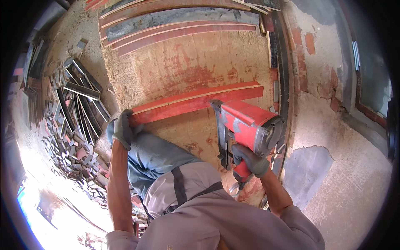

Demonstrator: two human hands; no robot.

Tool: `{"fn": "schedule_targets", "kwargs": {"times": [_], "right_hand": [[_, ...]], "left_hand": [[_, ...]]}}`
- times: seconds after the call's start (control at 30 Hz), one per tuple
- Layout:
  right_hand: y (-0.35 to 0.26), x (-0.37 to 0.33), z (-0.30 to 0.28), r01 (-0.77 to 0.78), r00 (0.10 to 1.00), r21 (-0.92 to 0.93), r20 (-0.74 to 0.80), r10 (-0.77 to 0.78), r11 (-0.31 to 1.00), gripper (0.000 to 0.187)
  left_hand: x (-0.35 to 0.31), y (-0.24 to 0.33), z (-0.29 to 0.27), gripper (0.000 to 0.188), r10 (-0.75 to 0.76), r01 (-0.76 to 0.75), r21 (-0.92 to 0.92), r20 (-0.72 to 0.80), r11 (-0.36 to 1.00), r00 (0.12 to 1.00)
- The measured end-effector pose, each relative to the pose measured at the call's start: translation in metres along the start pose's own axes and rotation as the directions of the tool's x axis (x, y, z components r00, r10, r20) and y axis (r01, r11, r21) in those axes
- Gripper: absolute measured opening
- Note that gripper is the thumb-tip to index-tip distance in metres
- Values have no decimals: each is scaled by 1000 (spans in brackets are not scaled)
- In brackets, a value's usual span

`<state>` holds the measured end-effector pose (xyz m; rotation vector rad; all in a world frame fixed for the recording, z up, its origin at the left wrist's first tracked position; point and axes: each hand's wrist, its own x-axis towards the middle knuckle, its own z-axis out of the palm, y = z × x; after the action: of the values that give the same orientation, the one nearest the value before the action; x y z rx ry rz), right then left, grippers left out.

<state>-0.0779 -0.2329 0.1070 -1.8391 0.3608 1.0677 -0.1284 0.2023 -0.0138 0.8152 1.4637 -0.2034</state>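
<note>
In my grey-gloved left hand (123, 130) is the left end of a red wooden board (179, 103), the fingers wrapped round it. The board appears to be two strips laid together, with a pale edge running along it, and it lies across a worn wooden work surface (187, 62). My right hand (252, 160), gloved too, grips the handle of a red and black nail gun (246, 118). The gun's black nose is at the board's near edge, right of its middle; whether it touches I cannot tell. A hose fitting (237, 187) shows below the handle.
Several red and dark planks (179, 25) lie along the far side of the work surface. On the floor to the left is a heap of cut wood offcuts (79, 112). A dark rail (285, 83) borders the right side, beside a patched concrete floor (325, 125).
</note>
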Motion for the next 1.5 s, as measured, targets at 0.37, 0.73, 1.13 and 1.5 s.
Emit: {"fn": "schedule_targets", "kwargs": {"times": [0.37, 0.73, 1.13, 1.5], "right_hand": [[-23, 1, 29, 147, 989, 2, 30, -147, 989, 13], [-47, -1, 38, 106, 991, 15, 76, -107, 994, 19], [-81, -9, 61, 275, 960, -118, 80, -267, 954, 9], [-62, -8, 52, 210, 966, -19, 161, -204, 978, 10]], "left_hand": [[-15, -18, 8, 27, 46, -44, -30, 48, 999, 998], [43, -56, -31, 26, 338, -400, 216, 272, 891, 901], [-27, -42, 26, 31, 66, -53, -74, 195, 996, 979], [42, -99, 15, 24, 209, -197, -82, 180, 977, 961]]}}
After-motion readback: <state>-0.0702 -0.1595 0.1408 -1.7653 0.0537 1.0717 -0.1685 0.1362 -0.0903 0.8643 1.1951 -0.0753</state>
